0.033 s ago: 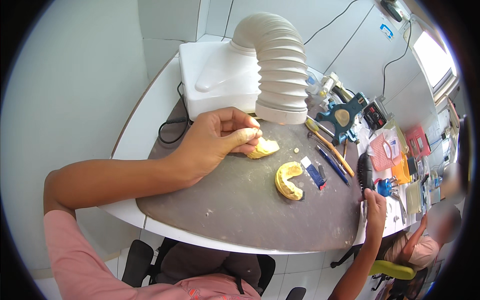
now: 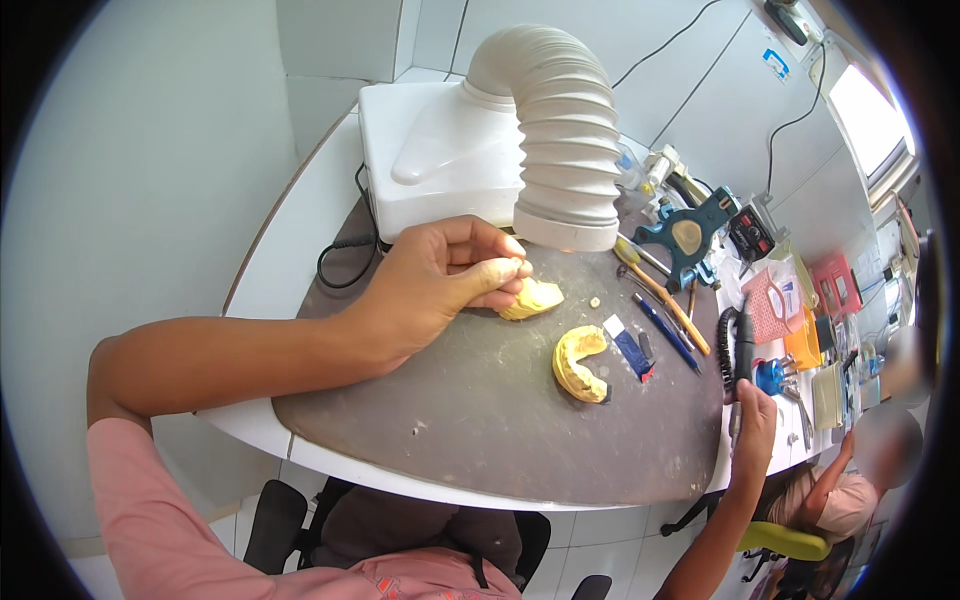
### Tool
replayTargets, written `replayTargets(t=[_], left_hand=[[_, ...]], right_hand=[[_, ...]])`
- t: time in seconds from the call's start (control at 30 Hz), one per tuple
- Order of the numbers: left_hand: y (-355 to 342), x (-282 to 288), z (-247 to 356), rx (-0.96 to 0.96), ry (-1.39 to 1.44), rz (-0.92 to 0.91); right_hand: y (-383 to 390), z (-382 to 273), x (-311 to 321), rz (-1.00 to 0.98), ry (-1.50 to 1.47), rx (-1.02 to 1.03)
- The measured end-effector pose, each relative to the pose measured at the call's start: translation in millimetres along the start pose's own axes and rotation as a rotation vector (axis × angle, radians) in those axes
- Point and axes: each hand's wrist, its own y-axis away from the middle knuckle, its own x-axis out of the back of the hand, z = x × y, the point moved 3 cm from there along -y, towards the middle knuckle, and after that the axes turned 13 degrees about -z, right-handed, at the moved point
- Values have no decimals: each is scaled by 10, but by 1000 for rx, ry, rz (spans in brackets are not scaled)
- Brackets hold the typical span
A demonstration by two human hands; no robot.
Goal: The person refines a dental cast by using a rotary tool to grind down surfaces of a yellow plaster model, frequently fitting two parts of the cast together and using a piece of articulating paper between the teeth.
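My left hand [image 2: 425, 285] is closed in a pinch just left of the white hose mouth. Whatever its fingertips hold is too small or hidden to name. Below and behind those fingers lies a yellow dental cast [image 2: 538, 298], partly covered by the hand. A second, horseshoe-shaped yellow dental cast [image 2: 572, 368] rests on the brown bench mat [image 2: 480, 420] in front of me. At the bench's right edge, my right hand [image 2: 756, 415] is wrapped round a black handpiece [image 2: 744, 345], with a coiled black cord [image 2: 725, 350] beside it. A small pale piece [image 2: 595, 301] lies near the casts.
A ribbed white hose [image 2: 568, 140] arches from a white box [image 2: 435, 155] over the mat. Right of the casts are a blue pen [image 2: 668, 328], a wooden-handled brush [image 2: 668, 300] and a blue strip [image 2: 630, 352]. A teal articulator [image 2: 690, 235] and pink basket [image 2: 768, 305] stand farther right. Another person [image 2: 830, 495] sits there.
The black handpiece in my right hand has shifted slightly, and now shows apart from its coiled cord. My left hand keeps its pinch in nearly the same place.
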Motion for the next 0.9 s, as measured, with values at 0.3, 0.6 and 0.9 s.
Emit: replayTargets(t=[0.3,0.6,0.9], left_hand=[[-308,-227,-176,-24,108,-146],[-230,-196,-81,46,246,-118],[-194,-202,-155,123,375,-148]], right_hand=[[-176,-936,-684,38,-770,497],[-415,-1642,-1369,-301,-211,910],[-344,-1629,-1439,-260,-117,993]])
